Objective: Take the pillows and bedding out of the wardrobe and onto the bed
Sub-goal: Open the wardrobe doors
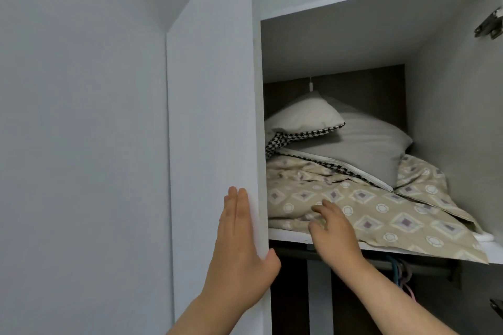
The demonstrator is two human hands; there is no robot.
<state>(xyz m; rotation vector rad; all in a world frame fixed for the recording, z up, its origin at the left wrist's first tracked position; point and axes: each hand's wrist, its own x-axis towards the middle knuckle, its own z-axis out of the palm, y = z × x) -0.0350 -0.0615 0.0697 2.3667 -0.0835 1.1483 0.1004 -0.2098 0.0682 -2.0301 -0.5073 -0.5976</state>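
Head view: the right hand, fingers loosely spread and holding nothing, reaches over the shelf edge onto the patterned bedding. The pillows lie behind it, up and right. The left hand rests flat against the wardrobe door, farther away.

The white upper shelf carries beige bedding printed with diamonds and circles, crumpled across nearly its whole width. The cloth's corner toward 5 o'clock hangs over the shelf's front edge. At 3 o'clock a small white fold peeks out beneath the bedding.
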